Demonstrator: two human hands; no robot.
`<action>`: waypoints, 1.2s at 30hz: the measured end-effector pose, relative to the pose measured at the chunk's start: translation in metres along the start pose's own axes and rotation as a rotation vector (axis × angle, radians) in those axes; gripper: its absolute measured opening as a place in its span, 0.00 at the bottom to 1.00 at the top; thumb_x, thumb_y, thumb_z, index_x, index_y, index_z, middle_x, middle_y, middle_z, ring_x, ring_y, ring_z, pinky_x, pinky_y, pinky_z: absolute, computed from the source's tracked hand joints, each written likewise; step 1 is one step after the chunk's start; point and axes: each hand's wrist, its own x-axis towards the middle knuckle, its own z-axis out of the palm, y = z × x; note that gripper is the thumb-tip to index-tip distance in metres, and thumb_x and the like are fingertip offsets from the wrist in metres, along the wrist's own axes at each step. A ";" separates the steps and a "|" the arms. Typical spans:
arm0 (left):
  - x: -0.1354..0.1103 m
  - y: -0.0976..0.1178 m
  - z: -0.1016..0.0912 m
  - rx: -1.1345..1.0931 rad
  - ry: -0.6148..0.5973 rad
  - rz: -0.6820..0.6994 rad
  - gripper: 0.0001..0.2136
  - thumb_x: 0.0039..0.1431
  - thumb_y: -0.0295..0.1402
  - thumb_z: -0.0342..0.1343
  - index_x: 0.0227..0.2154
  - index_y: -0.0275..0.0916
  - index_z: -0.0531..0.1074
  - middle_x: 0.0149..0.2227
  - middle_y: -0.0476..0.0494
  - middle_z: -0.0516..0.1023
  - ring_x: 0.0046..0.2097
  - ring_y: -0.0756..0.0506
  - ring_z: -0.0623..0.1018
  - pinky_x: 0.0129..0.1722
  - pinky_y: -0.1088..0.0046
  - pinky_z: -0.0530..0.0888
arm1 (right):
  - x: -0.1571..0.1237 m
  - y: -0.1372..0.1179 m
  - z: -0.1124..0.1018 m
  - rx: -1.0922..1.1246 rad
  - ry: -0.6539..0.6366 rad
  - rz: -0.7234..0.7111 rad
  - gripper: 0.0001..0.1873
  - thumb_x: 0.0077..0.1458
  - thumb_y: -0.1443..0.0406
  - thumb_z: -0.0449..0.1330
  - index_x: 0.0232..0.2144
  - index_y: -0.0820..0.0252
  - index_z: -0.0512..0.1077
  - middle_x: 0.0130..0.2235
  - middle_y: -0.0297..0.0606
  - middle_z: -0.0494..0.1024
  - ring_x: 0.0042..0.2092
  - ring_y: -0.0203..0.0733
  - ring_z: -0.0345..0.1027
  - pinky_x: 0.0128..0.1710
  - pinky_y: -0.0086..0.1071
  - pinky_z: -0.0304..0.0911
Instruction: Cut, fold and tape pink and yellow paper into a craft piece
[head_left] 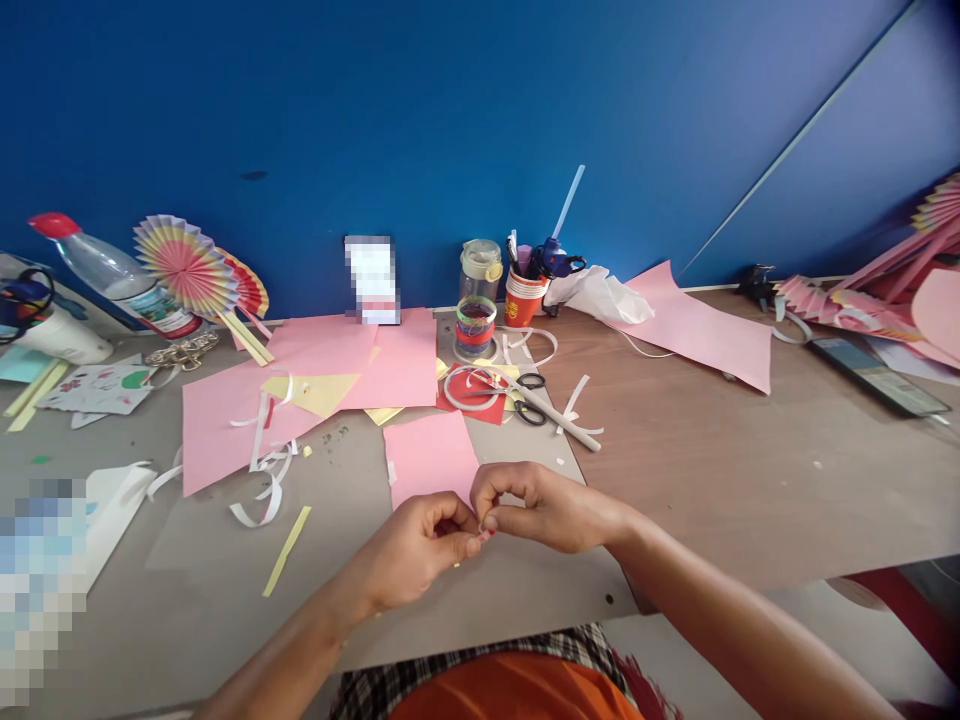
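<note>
My left hand [424, 545] and my right hand [536, 505] meet above the near part of the desk. Both are closed in a pinch at a tiny pink-and-red piece [487, 533], mostly covered by the fingertips, so I cannot make out its kind. A speck of yellow shows under my left fingers. Just beyond the hands lies a pink paper square [431, 455] with a torn-looking left edge, its near part hidden by them. Farther off, black-handled scissors [531, 410] rest beside a white glue stick [562, 418] and a red paper piece [491, 408].
Pink sheets [232, 420], curled white strips [270, 490] and a yellow strip [286, 550] lie to the left. Along the blue wall stand a phone [373, 280], a lidded drink bottle [478, 290] and a red cup of tools [525, 300]. Paper fans [187, 265] lean at far left.
</note>
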 end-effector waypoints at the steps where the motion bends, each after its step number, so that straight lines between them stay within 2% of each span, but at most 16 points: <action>1: 0.000 0.000 0.000 -0.002 -0.001 -0.001 0.08 0.50 0.36 0.56 0.24 0.37 0.66 0.23 0.55 0.61 0.27 0.52 0.58 0.26 0.76 0.56 | 0.000 0.000 0.000 0.004 -0.006 -0.008 0.04 0.53 0.73 0.56 0.29 0.62 0.70 0.33 0.33 0.72 0.35 0.34 0.66 0.38 0.30 0.61; 7: 0.000 0.001 0.000 -0.037 0.013 -0.012 0.10 0.50 0.38 0.59 0.25 0.36 0.68 0.23 0.54 0.63 0.27 0.53 0.60 0.27 0.77 0.59 | 0.002 0.005 -0.001 0.111 0.014 -0.011 0.03 0.57 0.69 0.57 0.30 0.61 0.69 0.31 0.33 0.71 0.33 0.34 0.65 0.37 0.30 0.60; 9: 0.000 0.001 0.000 -0.056 0.031 0.002 0.12 0.50 0.40 0.61 0.24 0.36 0.69 0.23 0.54 0.63 0.26 0.53 0.60 0.27 0.77 0.59 | 0.002 0.008 0.000 0.179 0.106 -0.033 0.05 0.58 0.65 0.57 0.30 0.61 0.68 0.30 0.33 0.70 0.32 0.34 0.63 0.35 0.30 0.60; 12: -0.002 0.002 0.001 -0.127 0.116 0.052 0.15 0.51 0.43 0.62 0.24 0.37 0.68 0.22 0.54 0.62 0.26 0.53 0.59 0.26 0.77 0.58 | 0.002 0.012 0.003 0.304 0.322 -0.117 0.09 0.61 0.60 0.56 0.32 0.60 0.66 0.30 0.33 0.69 0.33 0.35 0.63 0.37 0.32 0.60; 14: -0.005 0.005 0.001 -0.209 0.214 0.096 0.16 0.51 0.45 0.62 0.23 0.37 0.68 0.22 0.54 0.61 0.26 0.53 0.59 0.26 0.78 0.57 | 0.002 0.013 0.006 0.388 0.403 -0.182 0.10 0.62 0.57 0.55 0.39 0.58 0.66 0.34 0.35 0.70 0.35 0.36 0.64 0.39 0.34 0.60; 16: -0.009 0.009 0.002 -0.316 0.297 0.132 0.16 0.52 0.45 0.62 0.24 0.37 0.68 0.22 0.54 0.61 0.26 0.53 0.59 0.26 0.79 0.58 | 0.002 0.010 0.008 0.412 0.429 -0.238 0.18 0.61 0.55 0.56 0.50 0.54 0.63 0.39 0.37 0.70 0.38 0.38 0.65 0.41 0.37 0.61; 18: -0.015 0.016 0.004 -0.456 0.320 0.151 0.15 0.51 0.43 0.64 0.25 0.37 0.69 0.23 0.53 0.63 0.26 0.54 0.61 0.26 0.80 0.59 | 0.001 0.002 0.008 0.337 0.465 -0.301 0.27 0.61 0.55 0.56 0.59 0.50 0.55 0.43 0.39 0.70 0.44 0.42 0.65 0.48 0.42 0.59; 21: -0.022 0.031 0.010 -0.686 0.250 0.176 0.14 0.46 0.41 0.68 0.26 0.37 0.71 0.27 0.51 0.68 0.27 0.54 0.64 0.27 0.80 0.62 | -0.004 -0.021 0.005 0.122 0.499 -0.408 0.34 0.62 0.57 0.55 0.64 0.48 0.45 0.48 0.42 0.69 0.54 0.46 0.60 0.56 0.47 0.53; 24: -0.025 0.045 0.016 -0.869 0.132 0.217 0.15 0.41 0.38 0.71 0.26 0.37 0.73 0.29 0.49 0.71 0.28 0.53 0.69 0.28 0.79 0.67 | -0.013 -0.046 0.001 -0.093 0.438 -0.474 0.39 0.61 0.63 0.56 0.66 0.48 0.38 0.49 0.41 0.70 0.53 0.46 0.61 0.56 0.48 0.54; 26: -0.024 0.049 0.020 -0.945 0.073 0.225 0.14 0.41 0.37 0.71 0.26 0.37 0.73 0.28 0.50 0.72 0.27 0.53 0.70 0.28 0.78 0.68 | -0.019 -0.059 0.000 -0.214 0.439 -0.453 0.42 0.59 0.68 0.56 0.67 0.48 0.37 0.43 0.38 0.72 0.48 0.44 0.64 0.52 0.45 0.59; 28: -0.021 0.048 0.024 -0.973 0.043 0.210 0.14 0.42 0.37 0.71 0.27 0.38 0.72 0.27 0.50 0.73 0.27 0.52 0.71 0.28 0.78 0.69 | -0.025 -0.066 0.000 -0.301 0.454 -0.368 0.44 0.56 0.73 0.55 0.67 0.47 0.36 0.38 0.35 0.71 0.41 0.41 0.64 0.42 0.37 0.64; 31: -0.016 0.040 0.028 -0.971 0.041 0.181 0.14 0.43 0.37 0.70 0.27 0.38 0.71 0.27 0.49 0.74 0.29 0.50 0.74 0.31 0.75 0.70 | -0.030 -0.068 -0.002 -0.343 0.397 -0.200 0.46 0.53 0.74 0.55 0.67 0.47 0.37 0.36 0.33 0.70 0.33 0.36 0.62 0.27 0.26 0.60; 33: -0.013 0.034 0.029 -0.945 0.054 0.167 0.13 0.45 0.37 0.70 0.27 0.37 0.71 0.28 0.48 0.75 0.30 0.50 0.74 0.33 0.74 0.70 | -0.029 -0.065 -0.004 -0.347 0.345 -0.136 0.44 0.54 0.73 0.55 0.66 0.47 0.39 0.36 0.32 0.70 0.31 0.34 0.61 0.25 0.24 0.58; 36: -0.009 0.028 0.029 -0.845 0.098 0.146 0.14 0.47 0.38 0.68 0.26 0.36 0.70 0.28 0.48 0.74 0.30 0.52 0.72 0.33 0.76 0.68 | -0.025 -0.060 -0.008 -0.431 0.320 -0.118 0.40 0.56 0.73 0.52 0.66 0.51 0.40 0.34 0.32 0.69 0.32 0.34 0.63 0.31 0.26 0.61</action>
